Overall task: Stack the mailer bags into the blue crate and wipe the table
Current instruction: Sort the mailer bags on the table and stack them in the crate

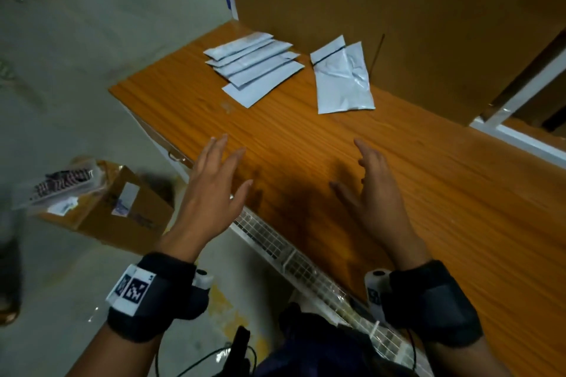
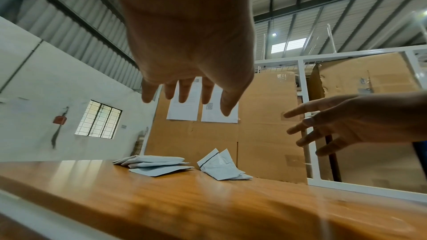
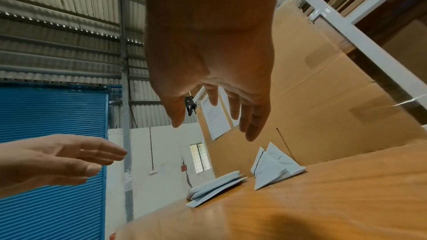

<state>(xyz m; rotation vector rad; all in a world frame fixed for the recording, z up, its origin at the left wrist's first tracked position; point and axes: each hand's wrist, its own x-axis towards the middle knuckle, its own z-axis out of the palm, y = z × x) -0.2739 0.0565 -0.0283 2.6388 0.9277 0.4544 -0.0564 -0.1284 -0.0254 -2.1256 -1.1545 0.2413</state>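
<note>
Nothing is stacked yet: the mailer bags [image 1: 254, 64] lie near the tabletop's [image 1: 428, 193] far edge. Left hand [image 1: 211, 187] and right hand [image 1: 376, 193] hover spread, holding nothing. No blue crate shows.

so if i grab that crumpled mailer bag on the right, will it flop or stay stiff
Probably floppy: the crumpled mailer bag is creased thin film. It looks flat, so likely light. Its glossy skin may slide on the smooth table.
</note>
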